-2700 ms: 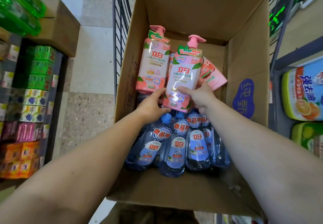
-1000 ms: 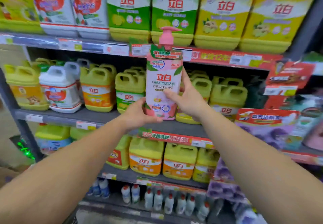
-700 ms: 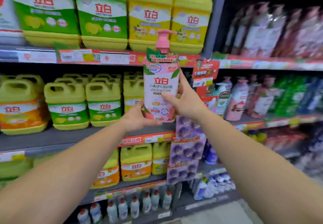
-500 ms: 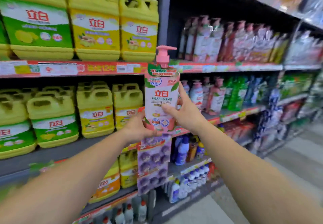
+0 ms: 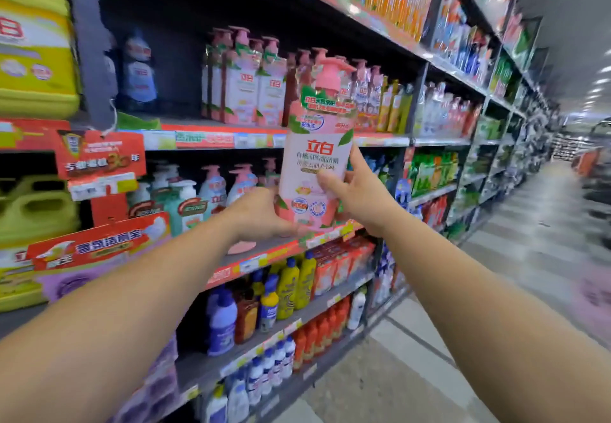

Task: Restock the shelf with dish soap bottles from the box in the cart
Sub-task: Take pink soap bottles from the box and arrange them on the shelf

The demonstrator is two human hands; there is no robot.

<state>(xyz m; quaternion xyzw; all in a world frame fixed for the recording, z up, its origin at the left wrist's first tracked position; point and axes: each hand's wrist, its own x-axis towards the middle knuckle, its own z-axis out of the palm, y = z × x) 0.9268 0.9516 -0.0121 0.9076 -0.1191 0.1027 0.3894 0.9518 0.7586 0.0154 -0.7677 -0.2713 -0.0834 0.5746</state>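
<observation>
Both hands, left hand cupping the base and right hand clasping the side, held an upright pink pump-top dish soap bottle labelled "立白" before the shelf of matching bottles.

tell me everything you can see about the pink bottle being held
The pink bottle is a glossy plastic pump bottle with a pink pump head on top, a pink and white label with red characters and green leaf prints. It is upright, held in the air in front of the shelves. The left hand grips its base; the right hand holds its right side, fingers across the label.
</observation>
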